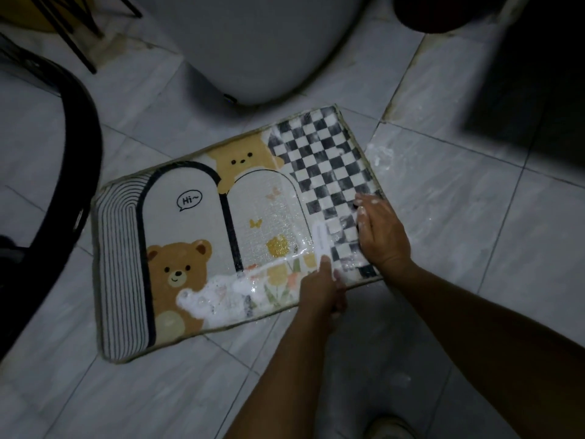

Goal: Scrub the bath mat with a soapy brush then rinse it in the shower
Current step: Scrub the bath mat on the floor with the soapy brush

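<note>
At the far left we see a dark curved rim on the tiled floor. Beside it the bath mat lies flat on the floor, just in front of the toilet. Foam covers the mat's near edge. Our left hand has its fingers wrapped round the white brush, which rests on the mat. Our right hand, fingers extended and soapy, presses on the checkered end.
</note>
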`<state>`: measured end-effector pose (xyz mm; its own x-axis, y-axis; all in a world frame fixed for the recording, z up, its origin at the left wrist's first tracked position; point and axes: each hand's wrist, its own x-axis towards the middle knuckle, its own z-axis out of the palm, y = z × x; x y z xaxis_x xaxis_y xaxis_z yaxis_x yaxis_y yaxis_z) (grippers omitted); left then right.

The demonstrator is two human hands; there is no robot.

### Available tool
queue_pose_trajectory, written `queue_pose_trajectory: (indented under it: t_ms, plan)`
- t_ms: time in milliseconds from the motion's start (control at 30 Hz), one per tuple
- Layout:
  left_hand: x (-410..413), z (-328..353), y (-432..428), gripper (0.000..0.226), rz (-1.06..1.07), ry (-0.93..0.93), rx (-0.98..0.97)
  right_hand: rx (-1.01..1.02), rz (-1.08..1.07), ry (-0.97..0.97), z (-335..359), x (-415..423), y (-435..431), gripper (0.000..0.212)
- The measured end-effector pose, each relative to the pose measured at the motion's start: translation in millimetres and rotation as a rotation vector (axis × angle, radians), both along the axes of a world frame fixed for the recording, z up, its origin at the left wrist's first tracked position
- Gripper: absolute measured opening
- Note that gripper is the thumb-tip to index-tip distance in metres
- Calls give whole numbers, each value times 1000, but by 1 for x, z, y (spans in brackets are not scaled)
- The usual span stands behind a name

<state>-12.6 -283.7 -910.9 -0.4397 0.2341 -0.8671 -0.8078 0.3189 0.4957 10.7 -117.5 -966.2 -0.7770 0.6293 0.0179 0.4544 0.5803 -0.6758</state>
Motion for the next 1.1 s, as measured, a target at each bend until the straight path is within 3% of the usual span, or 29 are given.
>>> queue_pose_trajectory:
  t_ms: [133,267,400,500,600,800,867,1100]
  plan:
    - [21,-5,-98,50,171,-26,-22,9,14,1,-1,2,3,46]
    - [19,18,-178,50,163,58,-263,24,19,-12,-1,1,3,32]
    - [3,36,-142,47,-43,173,-318,60,62,-108,8,1,-13,35]
    - [7,30,-94,47,-190,152,-254,188,74,-270,12,0,-56,51]
    - [13,19,-95,48,-112,130,-219,297,240,-346,6,0,-92,65]
    - [-43,32,-236,48,237,55,-292,361,294,-385,-1,-4,-98,75]
    - [-51,33,-252,49,232,77,-329,364,297,-399,-1,-5,-98,76]
    - [-16,22,-188,49,87,98,-219,338,280,-421,4,-30,-135,85]
